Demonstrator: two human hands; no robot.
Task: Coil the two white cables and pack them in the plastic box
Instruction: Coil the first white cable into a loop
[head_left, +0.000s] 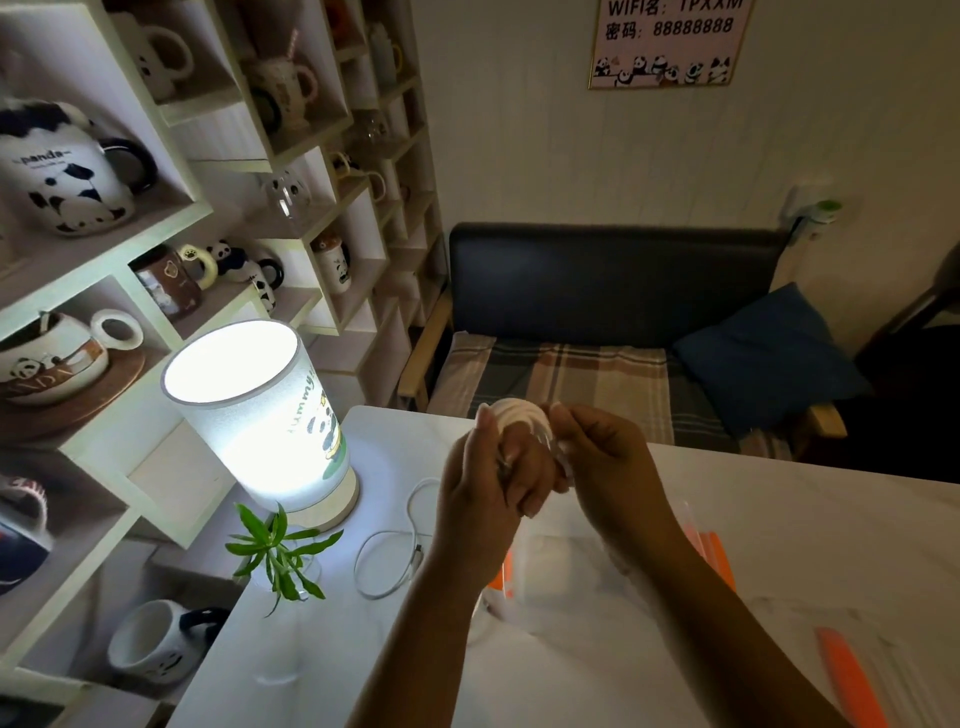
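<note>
While the white marble-look worktop (779, 545) carries everything, a clear plastic box (566, 566) with orange latches is seen directly under the raised hands. A lit panda lamp (265, 415) is stood at the left, with a small green plant (278, 553) before it. The second white cable (387, 551) is left loosely looped between plant and box. A coiled white cable (519, 415) is gripped by the left hand (493, 478) and pinched by the right hand (597, 457) above the box.
</note>
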